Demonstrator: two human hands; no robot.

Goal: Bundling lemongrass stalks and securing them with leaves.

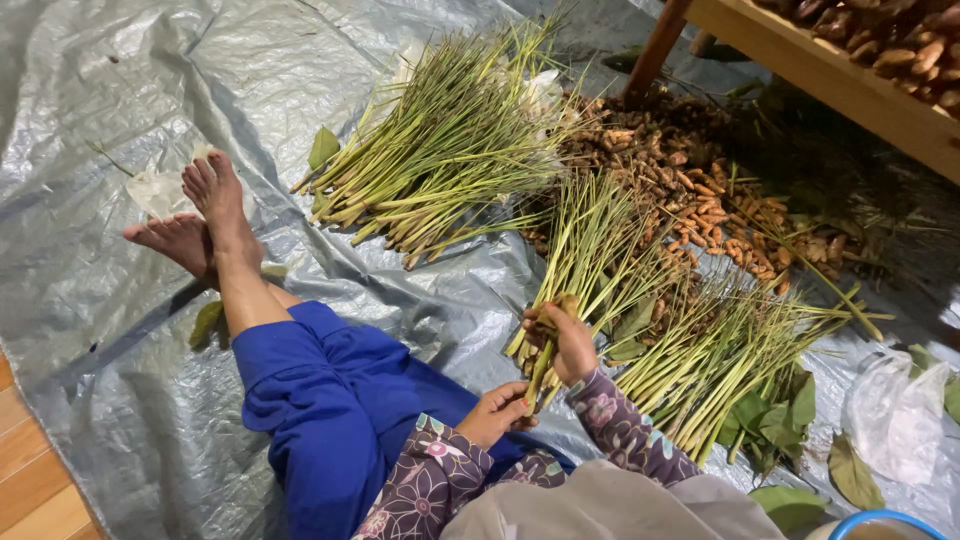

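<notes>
My right hand (567,343) is closed around a bundle of green lemongrass stalks (590,240), gripping it near the thick lower ends; the tips fan out away from me. My left hand (497,412) sits just below, its fingers curled at the bundle's cut ends above my lap. Both arms wear floral sleeves. My legs in blue trousers (320,390) stretch out to the left with bare feet (210,215) crossed on a silver tarp (100,330).
A large lemongrass pile (440,140) lies ahead and another (720,350) to the right. Brown rhizomes (690,180) are heaped beneath a wooden bench (840,80). Green leaves (780,420), a clear plastic bag (890,410) and a blue-rimmed bowl (880,518) lie right.
</notes>
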